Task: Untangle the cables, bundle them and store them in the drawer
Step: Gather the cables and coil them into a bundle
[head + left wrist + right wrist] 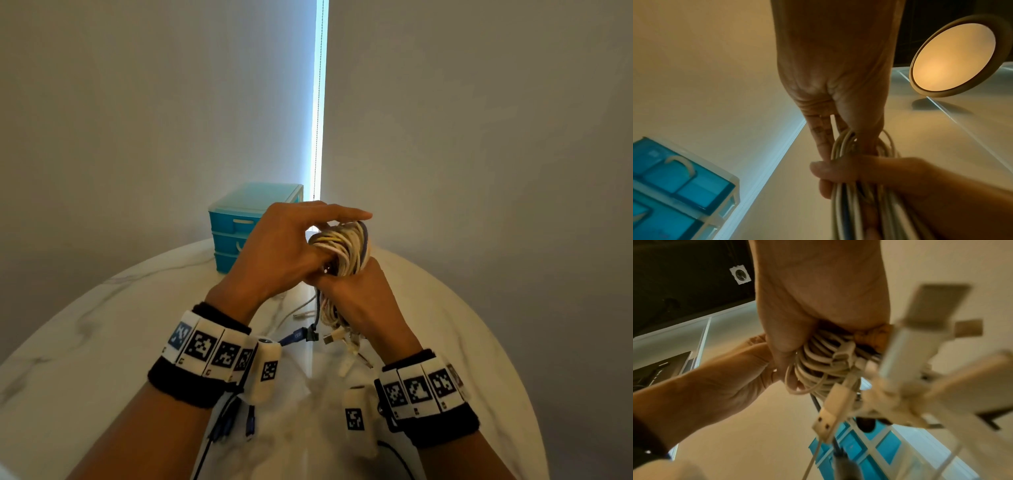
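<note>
Desk of white marble, blue drawer unit at 12 o'clock, cable bundle held upright above desk centre, plugs dangling toward 6 o'clock, right hand fingers clamped round its middle, left hand fingers hooked through top loops.

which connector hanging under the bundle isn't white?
The blue plug, hanging left of the white connectors below the cable bundle, on the dark cable; the others are white.

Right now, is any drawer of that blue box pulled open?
No: in the head view all three fronts of the blue drawer unit sit flush and closed.
</note>
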`<action>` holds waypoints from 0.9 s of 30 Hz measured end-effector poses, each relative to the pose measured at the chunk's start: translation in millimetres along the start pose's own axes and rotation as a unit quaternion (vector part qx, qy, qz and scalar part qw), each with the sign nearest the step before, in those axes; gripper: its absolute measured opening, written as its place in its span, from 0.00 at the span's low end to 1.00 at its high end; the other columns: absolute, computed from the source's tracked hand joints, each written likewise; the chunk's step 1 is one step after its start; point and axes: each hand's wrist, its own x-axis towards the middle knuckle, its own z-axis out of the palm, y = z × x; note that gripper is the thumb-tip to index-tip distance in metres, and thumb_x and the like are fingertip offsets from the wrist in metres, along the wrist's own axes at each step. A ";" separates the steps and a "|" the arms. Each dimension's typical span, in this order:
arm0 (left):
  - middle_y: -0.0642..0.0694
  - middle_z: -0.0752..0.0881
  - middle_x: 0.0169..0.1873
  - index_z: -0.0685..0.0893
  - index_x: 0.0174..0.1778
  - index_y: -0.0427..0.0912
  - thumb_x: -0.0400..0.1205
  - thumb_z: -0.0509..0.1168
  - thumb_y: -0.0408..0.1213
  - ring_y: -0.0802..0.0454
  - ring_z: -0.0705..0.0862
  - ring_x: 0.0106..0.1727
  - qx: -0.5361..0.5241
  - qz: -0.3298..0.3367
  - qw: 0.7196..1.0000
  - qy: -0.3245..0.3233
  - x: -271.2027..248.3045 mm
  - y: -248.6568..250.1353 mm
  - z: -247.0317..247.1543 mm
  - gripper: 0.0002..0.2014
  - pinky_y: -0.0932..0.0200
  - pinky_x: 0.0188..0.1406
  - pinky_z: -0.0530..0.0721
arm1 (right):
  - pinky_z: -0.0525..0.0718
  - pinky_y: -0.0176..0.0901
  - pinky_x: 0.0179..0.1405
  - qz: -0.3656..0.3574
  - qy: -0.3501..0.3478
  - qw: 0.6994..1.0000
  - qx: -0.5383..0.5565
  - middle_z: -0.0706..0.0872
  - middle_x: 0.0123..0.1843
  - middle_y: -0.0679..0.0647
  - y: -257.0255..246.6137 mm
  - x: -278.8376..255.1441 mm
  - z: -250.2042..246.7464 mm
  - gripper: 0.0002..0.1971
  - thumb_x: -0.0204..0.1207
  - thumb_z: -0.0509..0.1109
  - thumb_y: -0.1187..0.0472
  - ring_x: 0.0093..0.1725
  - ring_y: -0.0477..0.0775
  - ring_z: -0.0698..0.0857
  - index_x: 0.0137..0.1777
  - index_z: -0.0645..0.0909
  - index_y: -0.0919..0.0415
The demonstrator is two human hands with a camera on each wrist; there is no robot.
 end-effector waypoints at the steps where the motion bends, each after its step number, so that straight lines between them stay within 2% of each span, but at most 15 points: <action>1: 0.64 0.91 0.62 0.87 0.74 0.67 0.85 0.74 0.34 0.66 0.87 0.65 0.009 0.017 1.000 -0.001 -1.1 -1.7 -2.3 0.26 0.70 0.74 0.78 | 0.94 0.56 0.61 -0.003 -0.017 1.000 -0.011 0.96 0.55 0.50 -0.7 -1.2 1.2 0.21 0.71 0.83 0.51 0.55 0.51 0.95 0.64 0.90 0.54; 3: 0.67 0.90 0.59 0.88 0.72 0.68 0.84 0.73 0.31 0.66 0.87 0.64 0.032 0.034 0.999 -0.005 -2.1 -5.7 -5.0 0.27 0.68 0.75 0.80 | 0.93 0.52 0.62 -0.011 -0.048 0.999 -0.014 0.95 0.58 0.48 -1.9 -3.3 4.2 0.22 0.73 0.83 0.54 0.58 0.49 0.94 0.67 0.89 0.53; 5: 0.70 0.88 0.54 0.89 0.68 0.67 0.84 0.70 0.36 0.65 0.88 0.59 0.062 0.049 0.997 0.006 -2.7 -8.4 -5.2 0.22 0.60 0.73 0.84 | 0.93 0.51 0.62 -0.010 -0.070 0.997 -0.020 0.95 0.58 0.49 -3.4 -4.7 7.6 0.20 0.74 0.83 0.53 0.58 0.49 0.94 0.66 0.89 0.53; 8: 0.65 0.88 0.46 0.93 0.62 0.62 0.82 0.72 0.43 0.65 0.86 0.49 0.128 0.096 0.985 0.061 -4.2 -8.9 -7.8 0.14 0.46 0.62 0.91 | 0.93 0.34 0.48 -0.006 -0.054 0.998 -0.043 0.93 0.41 0.48 -8.4 -5.5 14.0 0.07 0.76 0.84 0.53 0.45 0.47 0.93 0.49 0.89 0.48; 9: 0.60 0.91 0.45 0.94 0.60 0.59 0.81 0.74 0.45 0.62 0.87 0.47 0.149 0.119 0.978 0.080 -4.4 -9.8 -10.2 0.12 0.47 0.58 0.92 | 0.92 0.34 0.46 -0.002 -0.054 0.997 -0.052 0.92 0.39 0.49 -11.9 -6.1 14.6 0.06 0.76 0.84 0.53 0.41 0.47 0.93 0.46 0.88 0.48; 12: 0.50 0.95 0.42 0.95 0.55 0.50 0.81 0.75 0.48 0.51 0.92 0.42 0.190 0.173 0.960 0.115 -5.8 -14.7 -17.9 0.11 0.54 0.49 0.89 | 0.95 0.51 0.50 0.030 -0.129 0.990 -0.044 0.96 0.42 0.53 -27.0 -10.8 11.9 0.05 0.79 0.80 0.58 0.42 0.58 0.94 0.45 0.91 0.60; 14: 0.47 0.95 0.42 0.94 0.52 0.47 0.82 0.70 0.51 0.46 0.93 0.41 0.209 0.187 0.953 0.114 -7.8 -16.7 -21.3 0.14 0.51 0.45 0.91 | 0.94 0.50 0.45 0.053 -0.159 0.984 -0.059 0.95 0.39 0.55 -31.8 -13.1 7.5 0.05 0.78 0.79 0.62 0.36 0.53 0.91 0.42 0.91 0.62; 17: 0.45 0.95 0.42 0.90 0.52 0.49 0.83 0.67 0.52 0.42 0.94 0.40 0.232 0.202 0.945 0.108 -9.0 -15.3 -21.5 0.12 0.46 0.41 0.93 | 0.94 0.61 0.50 0.069 -0.162 0.981 -0.078 0.94 0.45 0.66 -36.5 -15.4 8.6 0.08 0.77 0.80 0.61 0.41 0.62 0.93 0.51 0.90 0.66; 18: 0.45 0.95 0.42 0.89 0.52 0.49 0.83 0.67 0.52 0.42 0.94 0.40 0.236 0.204 0.944 0.111 -8.8 -13.7 -21.3 0.11 0.45 0.39 0.94 | 0.96 0.58 0.51 0.083 -0.160 0.980 -0.088 0.94 0.46 0.64 -37.0 -14.5 9.6 0.10 0.76 0.81 0.58 0.44 0.63 0.95 0.52 0.90 0.63; 19: 0.45 0.95 0.42 0.89 0.51 0.48 0.83 0.68 0.51 0.42 0.94 0.40 0.240 0.208 0.941 0.117 -8.3 -12.3 -21.4 0.11 0.44 0.38 0.94 | 0.97 0.49 0.48 0.103 -0.152 0.977 -0.105 0.94 0.45 0.61 -38.2 -13.2 9.9 0.11 0.76 0.83 0.55 0.43 0.60 0.95 0.52 0.89 0.59; 21: 0.44 0.95 0.41 0.91 0.48 0.44 0.83 0.69 0.49 0.42 0.94 0.39 0.252 0.223 0.932 0.135 -7.4 -7.7 -21.9 0.12 0.45 0.36 0.93 | 0.92 0.33 0.36 0.130 -0.143 0.973 -0.128 0.92 0.42 0.54 -42.5 -12.1 9.5 0.12 0.76 0.85 0.50 0.38 0.51 0.93 0.49 0.86 0.54; 22: 0.43 0.95 0.40 0.91 0.48 0.43 0.83 0.70 0.48 0.42 0.93 0.39 0.259 0.234 0.926 0.141 -6.7 -4.9 -21.9 0.12 0.46 0.36 0.93 | 0.92 0.34 0.38 0.131 -0.148 0.973 -0.117 0.93 0.43 0.54 -40.7 -10.9 9.1 0.12 0.76 0.85 0.50 0.38 0.50 0.93 0.49 0.87 0.55; 24: 0.42 0.94 0.40 0.92 0.48 0.42 0.82 0.76 0.43 0.42 0.93 0.39 0.275 0.251 0.917 0.142 -5.4 2.3 -19.1 0.08 0.51 0.39 0.89 | 0.95 0.45 0.49 0.111 -0.156 0.980 -0.059 0.95 0.45 0.56 -37.9 -11.2 7.5 0.09 0.76 0.85 0.55 0.43 0.50 0.95 0.48 0.89 0.57; 25: 0.43 0.94 0.40 0.92 0.49 0.43 0.80 0.79 0.40 0.43 0.92 0.39 0.285 0.247 0.916 0.136 -4.6 5.4 -16.0 0.06 0.53 0.39 0.86 | 0.95 0.45 0.49 0.097 -0.145 0.984 -0.022 0.95 0.44 0.55 -36.4 -13.3 7.3 0.07 0.76 0.85 0.59 0.43 0.48 0.94 0.46 0.88 0.55; 27: 0.48 0.94 0.44 0.93 0.52 0.49 0.75 0.84 0.38 0.46 0.91 0.44 0.280 0.199 0.933 0.108 -2.9 10.0 -8.6 0.12 0.54 0.43 0.82 | 0.91 0.43 0.40 0.088 -0.104 0.990 0.029 0.92 0.41 0.56 -28.7 -14.5 9.6 0.08 0.78 0.81 0.66 0.40 0.53 0.91 0.43 0.86 0.54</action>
